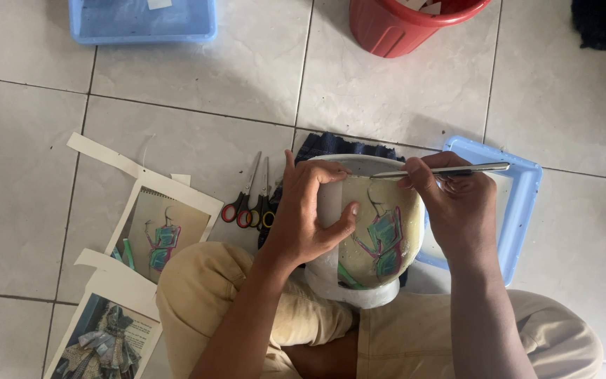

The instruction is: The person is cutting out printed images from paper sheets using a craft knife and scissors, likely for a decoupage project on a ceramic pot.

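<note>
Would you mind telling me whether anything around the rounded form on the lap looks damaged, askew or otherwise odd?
Nothing looks damaged or spilled. The left hand steadies the rounded form while the right hand holds a thin metal tool at its upper edge. Paper prints and trimmed strips lie scattered crookedly on the tiled floor beside scissors.

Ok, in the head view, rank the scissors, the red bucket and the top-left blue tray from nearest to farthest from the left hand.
1. scissors: on the floor just beside the left hand, on its outer side.
2. red bucket: at the top edge, up and across from the hand.
3. blue tray: top-left corner, about as far as the bucket; too close to call between these two.
</note>
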